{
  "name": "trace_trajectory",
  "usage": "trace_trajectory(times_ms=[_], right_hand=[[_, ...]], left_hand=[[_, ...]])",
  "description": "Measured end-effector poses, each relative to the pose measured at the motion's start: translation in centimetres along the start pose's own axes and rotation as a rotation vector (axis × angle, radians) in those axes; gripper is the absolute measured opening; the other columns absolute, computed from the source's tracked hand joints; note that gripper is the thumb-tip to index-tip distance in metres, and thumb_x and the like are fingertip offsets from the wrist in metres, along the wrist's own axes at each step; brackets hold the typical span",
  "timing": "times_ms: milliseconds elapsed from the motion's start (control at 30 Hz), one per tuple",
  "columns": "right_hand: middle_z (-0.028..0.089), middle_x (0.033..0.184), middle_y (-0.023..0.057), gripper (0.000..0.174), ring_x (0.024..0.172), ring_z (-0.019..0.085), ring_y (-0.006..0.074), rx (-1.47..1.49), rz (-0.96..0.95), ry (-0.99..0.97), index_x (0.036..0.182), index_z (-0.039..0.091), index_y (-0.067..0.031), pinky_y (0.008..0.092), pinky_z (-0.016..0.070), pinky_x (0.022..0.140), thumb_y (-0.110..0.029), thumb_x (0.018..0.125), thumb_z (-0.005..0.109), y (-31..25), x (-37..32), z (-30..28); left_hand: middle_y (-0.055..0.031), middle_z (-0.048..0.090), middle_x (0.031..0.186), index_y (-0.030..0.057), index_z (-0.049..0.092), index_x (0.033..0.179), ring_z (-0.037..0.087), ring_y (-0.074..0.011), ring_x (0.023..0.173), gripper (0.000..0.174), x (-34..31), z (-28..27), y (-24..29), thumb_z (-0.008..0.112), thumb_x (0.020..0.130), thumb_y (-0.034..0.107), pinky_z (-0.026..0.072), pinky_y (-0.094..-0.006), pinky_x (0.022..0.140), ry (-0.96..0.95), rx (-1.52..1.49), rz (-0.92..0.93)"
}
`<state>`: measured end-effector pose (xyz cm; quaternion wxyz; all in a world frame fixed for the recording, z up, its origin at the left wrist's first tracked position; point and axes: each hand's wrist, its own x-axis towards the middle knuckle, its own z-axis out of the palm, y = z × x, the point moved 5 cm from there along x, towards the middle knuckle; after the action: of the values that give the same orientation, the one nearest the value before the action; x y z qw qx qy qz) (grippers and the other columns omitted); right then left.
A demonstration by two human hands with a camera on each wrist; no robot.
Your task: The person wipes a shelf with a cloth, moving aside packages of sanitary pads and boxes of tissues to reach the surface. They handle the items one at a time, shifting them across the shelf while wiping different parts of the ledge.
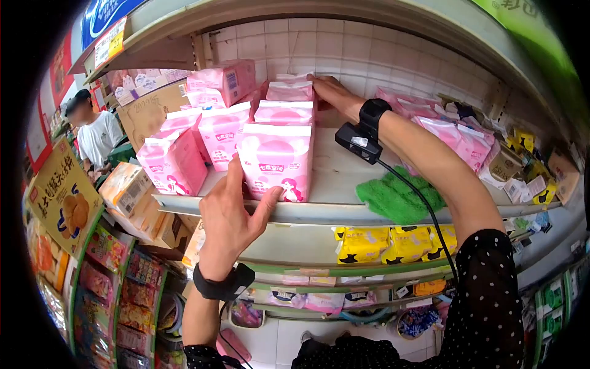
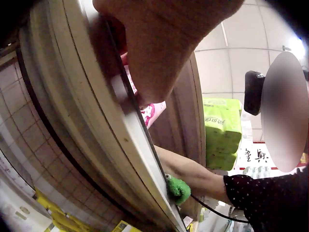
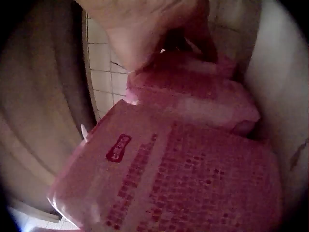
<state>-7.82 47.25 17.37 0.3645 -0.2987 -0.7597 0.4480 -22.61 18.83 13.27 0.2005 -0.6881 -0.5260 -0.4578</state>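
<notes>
A row of pink sanitary pad packs runs from the shelf's front edge to the back wall. The front pack (image 1: 276, 163) stands upright, a printed figure at its lower corner. My left hand (image 1: 230, 212) is at this pack's lower left, thumb across its front and index finger extended along its side. Reaching to the back of the row, my right hand (image 1: 335, 95) grips the rear pack (image 3: 178, 77) from above, thumb on one side; its fingertips are partly hidden. A larger pink pack (image 3: 193, 179) lies nearer the right wrist camera.
More pink packs (image 1: 172, 163) stand to the left, with another pack (image 1: 221, 83) lying on top. A green cloth (image 1: 399, 195) lies on the shelf at right, before a heap of pink packs (image 1: 452, 138). Yellow packs (image 1: 362, 245) fill the shelf below. An upper shelf (image 1: 344, 9) overhangs.
</notes>
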Motion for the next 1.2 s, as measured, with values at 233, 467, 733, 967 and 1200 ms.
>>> trace_trajectory(times_ms=[233,467,733,967,1200], right_hand=[[0.056,0.114,0.0079,0.051,0.098,0.054,0.0225,0.002,0.082,-0.077,0.121,0.054,-0.0108,0.0396,0.0469,0.083,-0.052,0.095,0.04,1.3,1.9,0.0],[0.019,0.148,0.0247,0.08,0.122,0.038,0.0468,0.242,0.38,0.113,0.143,0.025,-0.0138,0.0608,0.0392,0.094,-0.071,0.088,0.037,-2.0,-2.4,2.2],[0.049,0.134,0.0195,0.079,0.118,0.05,0.0363,-0.283,0.176,-0.065,0.137,0.039,-0.0011,0.046,0.0464,0.09,-0.06,0.086,0.054,-9.8,-8.8,-2.9],[0.068,0.098,0.0105,0.04,0.091,0.062,0.0158,-0.585,-0.192,-0.055,0.108,0.066,0.0024,0.0283,0.0478,0.084,-0.032,0.088,0.063,-12.3,-22.8,-5.9],[0.066,0.106,0.0137,0.033,0.098,0.064,0.0247,-0.978,-0.247,0.011,0.113,0.062,-0.0007,0.0343,0.0488,0.087,-0.015,0.083,0.067,-10.1,-32.8,-6.5]], left_hand=[[-0.0159,0.055,0.063,-0.0061,0.047,0.122,0.057,-0.0332,0.053,0.066,0.0,-0.1,0.0,0.071,0.08,0.038,0.0411,-0.0404,0.048,-0.025,-0.011,-0.017],[-0.0161,0.057,0.066,-0.0033,0.05,0.105,0.057,-0.033,0.058,0.047,0.0,-0.4,0.1,0.071,0.081,0.031,0.043,-0.0392,0.053,-0.061,0.002,-0.055],[-0.0135,0.056,0.065,-0.0034,0.035,0.137,0.056,-0.0296,0.053,0.077,-0.3,-0.1,-0.3,0.071,0.082,0.036,0.0433,-0.0381,0.05,-0.031,-0.071,-0.025],[-0.0207,0.062,0.111,0.0092,0.025,0.147,0.065,-0.0269,0.078,0.084,-0.4,-0.7,0.5,0.074,0.08,0.023,0.0521,-0.0362,0.068,-0.045,-0.214,-0.143],[-0.0204,0.057,0.123,-0.0015,0.041,0.135,0.055,-0.0312,0.115,0.059,-2.8,-1.9,3.9,0.065,0.081,0.003,0.0406,-0.0371,0.098,0.246,-0.167,0.08]])
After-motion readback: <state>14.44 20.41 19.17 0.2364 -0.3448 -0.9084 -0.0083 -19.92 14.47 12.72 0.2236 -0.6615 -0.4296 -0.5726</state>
